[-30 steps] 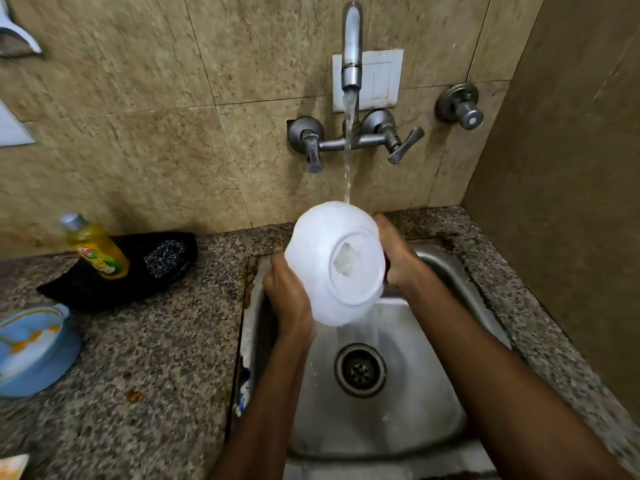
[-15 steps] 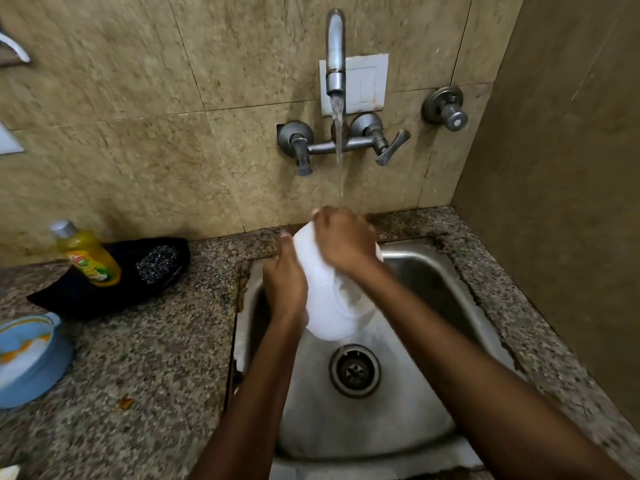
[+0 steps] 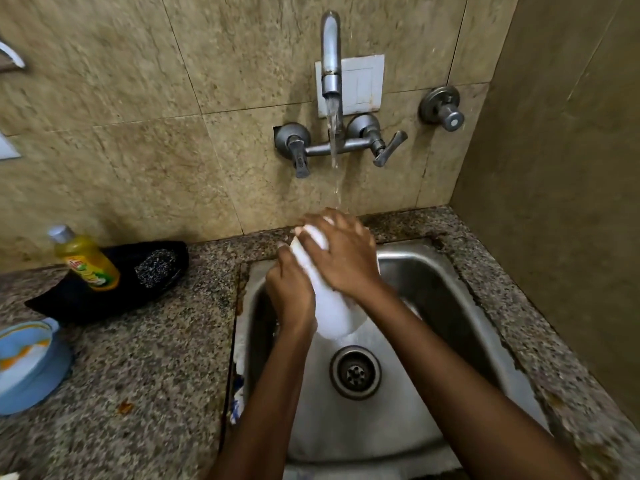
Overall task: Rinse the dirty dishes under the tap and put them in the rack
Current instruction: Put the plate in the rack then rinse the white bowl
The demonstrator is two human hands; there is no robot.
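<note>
A white bowl [image 3: 331,311] is held over the steel sink [image 3: 433,289], turned on edge under the running tap [image 3: 330,64]. My left hand [image 3: 290,292] grips its left rim. My right hand [image 3: 341,252] lies across the bowl's upper outside with fingers spread flat on it, under the thin stream of water. Most of the bowl is hidden behind both hands. No rack is in view.
On the granite counter [image 3: 145,375] at left stand a yellow dish-soap bottle [image 3: 86,259], a black tray with a scrubber [image 3: 152,268] and a blue-and-white dish [image 3: 24,365]. The drain [image 3: 355,372] sits mid-sink. A tiled wall closes in the right side.
My right hand moved from the bowl's right rim over onto its outer surface, and the bowl turned more edge-on. My left hand kept its grip.
</note>
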